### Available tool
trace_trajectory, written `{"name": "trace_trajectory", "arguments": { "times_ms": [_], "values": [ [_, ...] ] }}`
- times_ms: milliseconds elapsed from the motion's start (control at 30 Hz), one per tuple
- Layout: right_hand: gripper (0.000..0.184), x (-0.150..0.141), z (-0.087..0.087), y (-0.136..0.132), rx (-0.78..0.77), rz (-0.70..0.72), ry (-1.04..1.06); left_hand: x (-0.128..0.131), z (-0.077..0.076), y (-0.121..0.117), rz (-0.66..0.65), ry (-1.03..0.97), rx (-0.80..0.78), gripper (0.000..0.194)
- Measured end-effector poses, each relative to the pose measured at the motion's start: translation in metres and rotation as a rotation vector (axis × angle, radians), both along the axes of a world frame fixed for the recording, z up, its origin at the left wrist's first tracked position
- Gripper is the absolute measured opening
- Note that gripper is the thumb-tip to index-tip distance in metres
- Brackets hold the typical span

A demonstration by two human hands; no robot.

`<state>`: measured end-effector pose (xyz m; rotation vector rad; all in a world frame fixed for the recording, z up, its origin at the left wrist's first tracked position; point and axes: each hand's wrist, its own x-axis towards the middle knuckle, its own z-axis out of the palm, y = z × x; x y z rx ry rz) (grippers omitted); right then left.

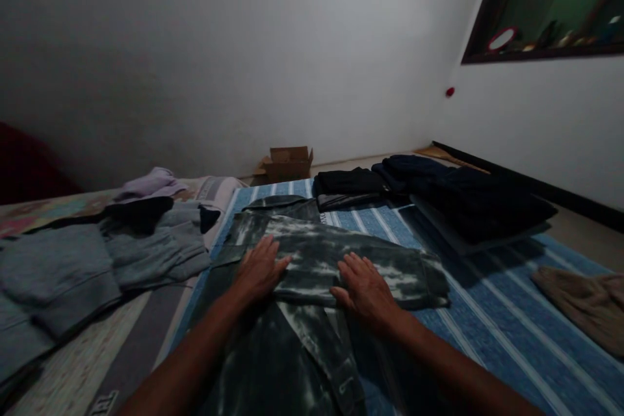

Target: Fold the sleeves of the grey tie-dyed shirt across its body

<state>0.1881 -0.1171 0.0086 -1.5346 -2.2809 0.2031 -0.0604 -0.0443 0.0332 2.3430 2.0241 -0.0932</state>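
A dark green tie-dye garment (pixel 312 253) lies spread on a blue striped sheet (pixel 507 318) in front of me, partly folded over itself. My left hand (pixel 258 268) rests flat on its left part, fingers stretched out. My right hand (pixel 366 289) lies flat on the folded band to the right, fingers together and extended. Neither hand grips anything.
Grey and dark clothes (pixel 102 253) lie piled at the left. Folded black garments (pixel 458 198) sit at the back right, a tan cloth (pixel 585 305) at the far right. A cardboard box (pixel 288 162) stands by the white wall.
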Motion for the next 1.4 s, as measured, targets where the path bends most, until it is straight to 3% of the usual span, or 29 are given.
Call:
{"name": "trace_trajectory", "arguments": {
  "times_ms": [100, 200, 400, 600, 767, 933, 1067, 1267, 1400],
  "values": [
    [0.050, 0.017, -0.010, -0.004, -0.001, -0.086, -0.025, 0.035, -0.001, -0.012, -0.059, -0.027, -0.054, 0.062],
    [0.052, 0.032, -0.021, -0.009, -0.048, -0.113, -0.060, 0.052, -0.008, -0.021, -0.046, 0.019, -0.082, 0.065],
    [0.048, 0.070, -0.042, -0.030, -0.038, -0.092, -0.076, 0.053, -0.011, -0.023, -0.035, 0.079, -0.113, 0.069],
    [0.051, 0.101, -0.046, -0.052, 0.027, -0.189, -0.147, 0.055, -0.009, -0.019, -0.034, 0.091, -0.139, 0.070],
    [0.056, 0.086, -0.042, -0.060, 0.072, -0.133, -0.112, 0.071, -0.007, -0.028, -0.053, 0.089, -0.113, 0.069],
    [0.061, 0.062, -0.040, -0.059, -0.010, -0.067, -0.067, 0.079, -0.011, -0.040, 0.012, 0.103, -0.133, 0.076],
    [0.063, 0.067, -0.044, -0.059, -0.102, -0.020, -0.070, 0.076, -0.014, -0.042, 0.037, 0.086, -0.151, 0.078],
    [0.057, 0.083, -0.055, -0.060, -0.084, -0.043, -0.069, 0.077, -0.013, -0.042, 0.082, 0.072, -0.150, 0.074],
    [0.054, 0.073, -0.046, -0.052, -0.088, -0.064, -0.080, 0.077, -0.012, -0.045, 0.133, 0.078, -0.121, 0.080]
  ]
}}
